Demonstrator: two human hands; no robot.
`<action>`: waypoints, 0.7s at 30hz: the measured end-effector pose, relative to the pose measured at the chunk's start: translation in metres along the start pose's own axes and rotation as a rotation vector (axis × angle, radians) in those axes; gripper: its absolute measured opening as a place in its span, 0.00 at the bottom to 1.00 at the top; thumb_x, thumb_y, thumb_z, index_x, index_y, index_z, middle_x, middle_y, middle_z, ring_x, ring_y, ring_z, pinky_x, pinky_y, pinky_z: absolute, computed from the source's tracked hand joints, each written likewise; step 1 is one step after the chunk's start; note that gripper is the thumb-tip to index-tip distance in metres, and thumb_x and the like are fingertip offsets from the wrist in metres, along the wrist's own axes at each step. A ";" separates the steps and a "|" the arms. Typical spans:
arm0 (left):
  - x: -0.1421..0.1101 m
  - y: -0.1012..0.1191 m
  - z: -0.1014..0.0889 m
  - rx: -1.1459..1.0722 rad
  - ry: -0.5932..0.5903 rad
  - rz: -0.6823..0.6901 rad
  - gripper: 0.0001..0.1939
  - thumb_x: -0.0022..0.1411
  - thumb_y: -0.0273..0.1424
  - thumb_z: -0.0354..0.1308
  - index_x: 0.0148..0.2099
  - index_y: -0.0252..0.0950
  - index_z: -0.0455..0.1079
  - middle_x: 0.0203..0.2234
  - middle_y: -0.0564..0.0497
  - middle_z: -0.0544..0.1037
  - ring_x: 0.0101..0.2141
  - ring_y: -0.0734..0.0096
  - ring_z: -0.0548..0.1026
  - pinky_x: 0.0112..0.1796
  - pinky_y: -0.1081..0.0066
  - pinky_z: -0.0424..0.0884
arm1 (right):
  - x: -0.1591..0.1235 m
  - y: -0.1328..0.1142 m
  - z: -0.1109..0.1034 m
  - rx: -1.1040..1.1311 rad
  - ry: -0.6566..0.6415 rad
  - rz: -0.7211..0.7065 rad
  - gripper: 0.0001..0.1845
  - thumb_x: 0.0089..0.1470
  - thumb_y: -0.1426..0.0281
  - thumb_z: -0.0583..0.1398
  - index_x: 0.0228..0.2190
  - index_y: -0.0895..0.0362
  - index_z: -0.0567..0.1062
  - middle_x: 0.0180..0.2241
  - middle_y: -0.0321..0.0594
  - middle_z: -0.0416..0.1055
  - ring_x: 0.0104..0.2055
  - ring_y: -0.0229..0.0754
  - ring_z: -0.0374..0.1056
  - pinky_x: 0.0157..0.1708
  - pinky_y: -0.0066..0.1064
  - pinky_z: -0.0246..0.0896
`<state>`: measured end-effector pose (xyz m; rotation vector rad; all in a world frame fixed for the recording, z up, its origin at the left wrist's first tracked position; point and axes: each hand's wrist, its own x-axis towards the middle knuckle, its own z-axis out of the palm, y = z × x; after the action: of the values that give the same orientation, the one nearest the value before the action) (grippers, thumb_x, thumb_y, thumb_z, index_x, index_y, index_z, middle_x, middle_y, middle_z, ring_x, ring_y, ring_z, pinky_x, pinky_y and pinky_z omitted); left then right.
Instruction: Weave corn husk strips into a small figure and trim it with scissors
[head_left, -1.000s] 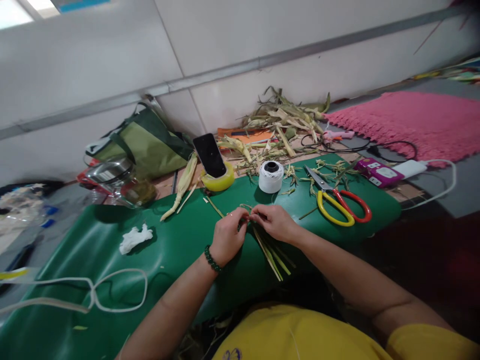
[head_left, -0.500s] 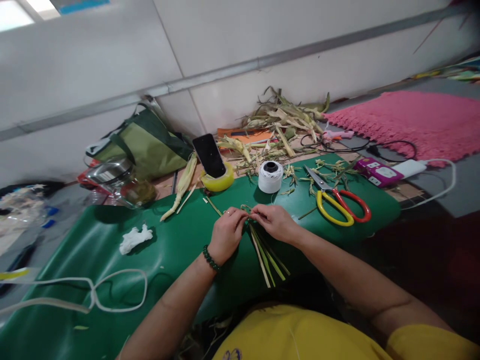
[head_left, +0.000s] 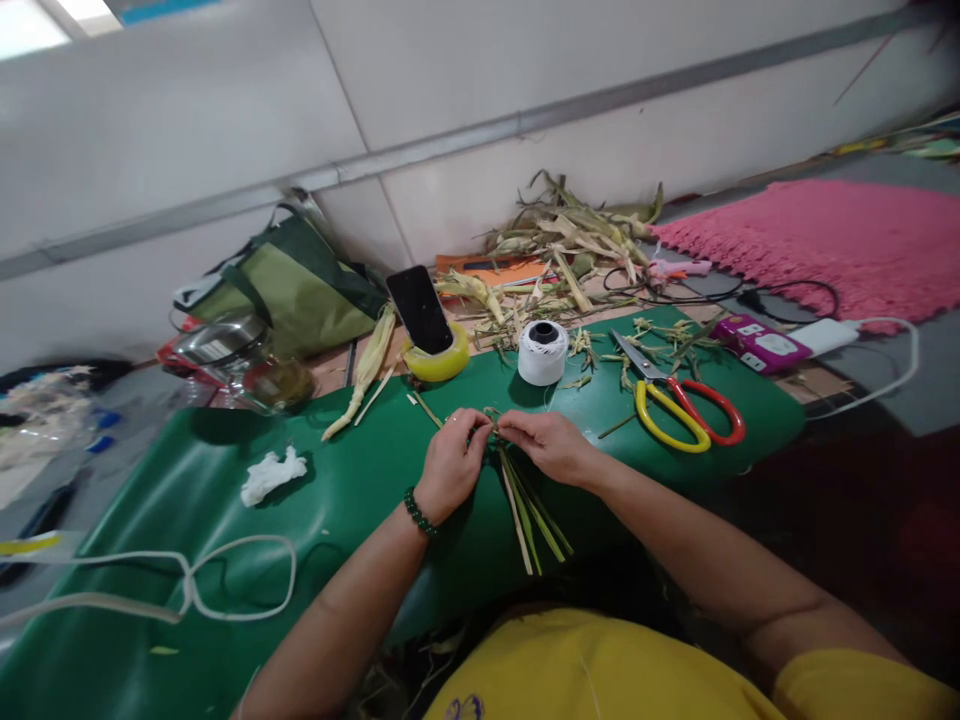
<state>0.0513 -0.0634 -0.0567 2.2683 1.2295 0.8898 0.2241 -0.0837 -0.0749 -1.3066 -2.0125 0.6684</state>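
Observation:
A small bundle of green and pale leaf strips (head_left: 529, 505) lies over the green mat (head_left: 337, 500), fanning toward me. My left hand (head_left: 450, 462), with a dark bead bracelet at the wrist, pinches the top of the bundle. My right hand (head_left: 547, 443) pinches the same top end from the other side, fingertips nearly meeting the left. A white spool of thread (head_left: 542, 352) stands just beyond the hands.
Yellow-and-red scissors (head_left: 679, 405) lie to the right. A phone (head_left: 420, 308) leans on a yellow tape roll (head_left: 439, 362). Dried husks (head_left: 570, 240) pile at the wall, a green bag (head_left: 289, 285) at left, crumpled tissue (head_left: 270, 475), white cord (head_left: 187, 585), pink cloth (head_left: 825, 240).
The loose ends of the strip bundle have swung slightly left and nearer together. Both hands stay pinched at its top, shifted a little away from me.

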 end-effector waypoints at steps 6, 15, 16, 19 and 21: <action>-0.006 0.011 -0.007 0.038 0.125 0.099 0.02 0.55 0.26 0.55 0.31 0.35 0.68 0.25 0.52 0.71 0.26 0.73 0.68 0.28 0.73 0.65 | 0.001 0.001 -0.001 0.024 0.000 0.010 0.11 0.61 0.66 0.51 0.34 0.55 0.72 0.28 0.36 0.72 0.29 0.37 0.66 0.29 0.24 0.54; -0.008 0.007 -0.002 0.089 0.099 0.125 0.06 0.53 0.25 0.57 0.32 0.36 0.76 0.20 0.52 0.72 0.26 0.71 0.70 0.29 0.72 0.65 | 0.000 -0.002 -0.003 0.002 -0.008 0.016 0.13 0.62 0.64 0.50 0.32 0.55 0.72 0.27 0.36 0.71 0.28 0.37 0.65 0.29 0.25 0.53; -0.007 0.007 -0.002 0.083 0.101 0.112 0.06 0.53 0.25 0.57 0.32 0.36 0.76 0.20 0.52 0.72 0.26 0.72 0.70 0.29 0.72 0.65 | 0.000 -0.003 -0.003 -0.001 -0.010 0.017 0.13 0.62 0.64 0.50 0.33 0.55 0.72 0.27 0.36 0.72 0.28 0.37 0.66 0.29 0.25 0.53; -0.006 0.006 -0.003 0.064 0.117 0.082 0.06 0.53 0.24 0.58 0.32 0.35 0.77 0.21 0.52 0.72 0.25 0.73 0.69 0.28 0.73 0.64 | 0.000 -0.002 -0.002 -0.014 -0.011 0.017 0.13 0.62 0.64 0.50 0.33 0.55 0.72 0.27 0.36 0.73 0.28 0.38 0.67 0.29 0.25 0.53; -0.005 0.006 -0.004 0.038 0.117 0.069 0.06 0.52 0.25 0.59 0.32 0.35 0.77 0.21 0.52 0.72 0.24 0.74 0.68 0.26 0.74 0.64 | 0.000 -0.002 -0.002 -0.030 -0.011 0.010 0.14 0.62 0.63 0.50 0.34 0.54 0.72 0.28 0.37 0.73 0.29 0.38 0.67 0.28 0.25 0.53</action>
<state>0.0502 -0.0707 -0.0521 2.3303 1.2334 1.0459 0.2244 -0.0846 -0.0728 -1.3339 -2.0333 0.6529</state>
